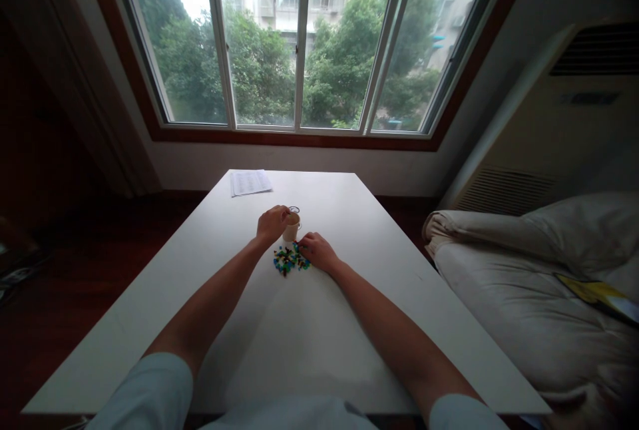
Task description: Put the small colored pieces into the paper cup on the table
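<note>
A small beige cup (290, 229) stands upright in the middle of the white table, with a handle on its right side. My left hand (272, 222) is at the cup's upper left edge, fingers drawn together at the rim. A thin dark loop (294, 209) shows just above the rim by those fingertips; whether they hold it is too small to tell. In front of the cup lies a loose pile of tiny coloured pieces (285, 261), mostly blue, green, yellow and dark. My right hand (319, 251) rests at the pile's right edge, its fingers bent together onto the pieces.
Printed papers (249, 182) lie at the far left of the white table (389, 323). A padded light sofa (504, 270) is to the right, with a yellow item (594, 291) on it. Beyond the table is a wide window (299, 50); a tall air conditioner (554, 124) stands at the right.
</note>
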A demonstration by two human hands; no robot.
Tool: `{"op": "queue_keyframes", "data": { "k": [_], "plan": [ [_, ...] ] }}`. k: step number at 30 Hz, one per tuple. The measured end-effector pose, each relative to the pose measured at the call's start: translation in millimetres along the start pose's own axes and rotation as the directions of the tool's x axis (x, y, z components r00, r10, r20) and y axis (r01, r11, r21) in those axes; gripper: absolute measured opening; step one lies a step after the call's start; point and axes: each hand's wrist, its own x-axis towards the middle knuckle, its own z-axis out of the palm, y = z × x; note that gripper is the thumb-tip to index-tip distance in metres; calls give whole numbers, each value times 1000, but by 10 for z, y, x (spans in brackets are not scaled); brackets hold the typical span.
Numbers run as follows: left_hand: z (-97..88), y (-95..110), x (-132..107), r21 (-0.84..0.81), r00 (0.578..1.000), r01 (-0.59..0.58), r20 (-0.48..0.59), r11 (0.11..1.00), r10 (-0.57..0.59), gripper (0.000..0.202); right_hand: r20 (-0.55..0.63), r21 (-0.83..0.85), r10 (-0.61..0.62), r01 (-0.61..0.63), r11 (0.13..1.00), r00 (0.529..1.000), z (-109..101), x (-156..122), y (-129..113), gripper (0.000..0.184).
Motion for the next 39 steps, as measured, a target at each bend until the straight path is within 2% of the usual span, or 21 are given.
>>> {"op": "queue_keyframes", "data": {
  "k": [12, 18, 21, 25, 31, 34, 39],
  "plan": [
    [50, -7, -23, 56, 997, -1, 72, 998, -3, 21, -16, -4, -19, 19, 1000, 1000, 53, 5, 35, 14],
    [43, -14, -28, 25, 998, 6, 56, 1000, -7, 22, 8, -43, 34, -33, 999, 999, 15, -9, -26, 14],
    [30, -8, -55, -25, 1000, -8, 4, 1000, 8, 23, 39, -65, 74, -72, 995, 996, -13, -20, -51, 17],
    [-16, 5, -148, -79, 992, -71, -107, 994, 62, 23, 44, -91, 120, -115, 989, 992, -70, -33, -84, 20],
    [-94, -91, -347, -122, 978, -135, -177, 983, 112, 26, 54, -181, 217, -204, 962, 975, -133, -42, -129, 26],
    [-99, -193, -456, -109, 976, -156, -170, 982, 136, 26, 72, -209, 225, -206, 956, 972, -121, -36, -130, 29],
    [-101, -337, -644, -68, 979, -193, -82, 979, 188, 26, 89, -210, 185, -163, 964, 979, -94, -27, -116, 24]
  ]
}}
